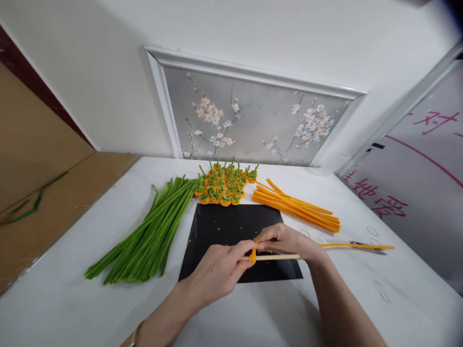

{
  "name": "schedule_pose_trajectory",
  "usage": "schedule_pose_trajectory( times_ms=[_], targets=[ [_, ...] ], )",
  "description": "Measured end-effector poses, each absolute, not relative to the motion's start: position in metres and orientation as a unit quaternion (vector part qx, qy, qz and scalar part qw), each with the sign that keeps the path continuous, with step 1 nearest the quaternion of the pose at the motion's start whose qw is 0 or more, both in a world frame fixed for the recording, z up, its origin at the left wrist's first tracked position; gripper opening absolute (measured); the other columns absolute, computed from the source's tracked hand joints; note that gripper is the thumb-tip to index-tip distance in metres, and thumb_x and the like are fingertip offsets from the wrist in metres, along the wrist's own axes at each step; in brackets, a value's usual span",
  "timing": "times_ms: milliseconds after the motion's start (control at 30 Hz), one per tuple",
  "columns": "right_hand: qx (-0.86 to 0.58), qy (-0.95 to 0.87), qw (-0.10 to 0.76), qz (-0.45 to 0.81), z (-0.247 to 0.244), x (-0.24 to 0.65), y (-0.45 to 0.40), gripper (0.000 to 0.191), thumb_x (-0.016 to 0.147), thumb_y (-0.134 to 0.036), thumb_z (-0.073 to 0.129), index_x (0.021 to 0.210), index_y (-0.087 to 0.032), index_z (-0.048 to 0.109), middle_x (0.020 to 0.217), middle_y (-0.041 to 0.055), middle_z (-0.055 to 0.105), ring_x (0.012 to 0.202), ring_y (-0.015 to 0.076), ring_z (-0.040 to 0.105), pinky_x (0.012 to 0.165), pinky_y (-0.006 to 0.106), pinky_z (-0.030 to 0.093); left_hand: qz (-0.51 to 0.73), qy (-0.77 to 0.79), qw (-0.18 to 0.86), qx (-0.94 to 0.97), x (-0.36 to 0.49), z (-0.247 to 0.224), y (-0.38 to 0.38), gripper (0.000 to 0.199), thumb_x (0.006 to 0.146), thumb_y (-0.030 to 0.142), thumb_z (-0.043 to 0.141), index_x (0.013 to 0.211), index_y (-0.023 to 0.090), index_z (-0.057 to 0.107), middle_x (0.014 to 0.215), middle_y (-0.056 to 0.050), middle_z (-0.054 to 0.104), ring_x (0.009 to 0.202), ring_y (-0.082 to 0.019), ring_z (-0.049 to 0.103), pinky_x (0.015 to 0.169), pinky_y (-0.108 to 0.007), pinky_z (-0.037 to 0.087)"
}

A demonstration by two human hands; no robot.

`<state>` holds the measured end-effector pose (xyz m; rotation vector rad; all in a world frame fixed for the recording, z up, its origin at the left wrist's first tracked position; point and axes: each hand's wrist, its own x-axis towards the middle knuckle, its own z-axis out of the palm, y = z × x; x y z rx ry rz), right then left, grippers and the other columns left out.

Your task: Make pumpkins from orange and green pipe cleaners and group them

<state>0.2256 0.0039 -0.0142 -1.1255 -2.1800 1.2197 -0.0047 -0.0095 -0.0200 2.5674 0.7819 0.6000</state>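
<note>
My left hand (220, 267) is closed on a thin pale wooden stick (280, 257), which points to the right over a black mat (231, 217). Around the stick sits a short loop of orange pipe cleaner (252, 255) near my left fingertips. With fingers pinched, my right hand (280, 238) grips the upper end of that orange pipe cleaner. An orange strand (347, 245) shows to the right of my right wrist; whether it joins the held piece is hidden.
Left of the mat lies a bundle of green pipe cleaners (155, 236). Several small orange pieces with green tops (220, 183) stand behind it. An orange pipe cleaner bundle (296, 207) lies back right. Scissors (369, 248) rest under the orange strand, near pale rubber bands (381, 291).
</note>
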Motion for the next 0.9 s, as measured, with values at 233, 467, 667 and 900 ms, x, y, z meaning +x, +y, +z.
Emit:
schedule_pose_trajectory(
  times_ms=[233,467,667,900],
  targets=[
    [-0.462,-0.774,0.097,0.421,-0.016,0.211,-0.012,0.023,0.085,-0.025,0.058,0.104,-0.023,0.070,0.075,-0.0019,0.069,0.066,0.0132,0.060,0.060,0.021,0.043,0.289,0.342,0.193,0.873,-0.012,-0.025,0.001,0.019,0.094,0.017,0.043,0.109,0.021,0.055,0.093,-0.001,0.071,0.079,-0.013,0.068,0.068,-0.020,0.046],
    [-0.481,-0.855,0.073,0.181,0.014,0.190,-0.039,0.021,0.093,-0.021,0.049,0.076,-0.019,0.061,0.071,-0.0003,0.065,0.065,0.0154,0.061,0.058,0.024,0.035,0.224,0.372,0.129,0.892,-0.015,-0.034,0.007,0.018,0.095,0.019,0.041,0.103,0.020,0.058,0.091,-0.002,0.071,0.078,-0.016,0.068,0.065,-0.023,0.046],
    [-0.497,-0.849,0.154,0.092,0.022,0.188,-0.034,0.022,0.096,-0.022,0.046,0.083,-0.019,0.063,0.074,0.0010,0.061,0.064,0.0136,0.058,0.057,0.023,0.037,0.193,0.346,0.134,0.908,-0.014,-0.029,0.005,0.018,0.096,0.020,0.040,0.103,0.020,0.057,0.089,-0.002,0.071,0.074,-0.017,0.068,0.062,-0.025,0.044],
    [-0.495,-0.820,0.249,0.140,0.016,0.198,-0.019,0.018,0.094,-0.026,0.053,0.087,-0.022,0.069,0.081,0.0007,0.064,0.070,0.0119,0.060,0.067,0.022,0.043,0.138,0.335,0.143,0.921,-0.011,-0.023,-0.002,0.015,0.096,0.025,0.040,0.106,0.020,0.051,0.079,-0.002,0.070,0.069,-0.021,0.068,0.056,-0.026,0.041]
  ],
)
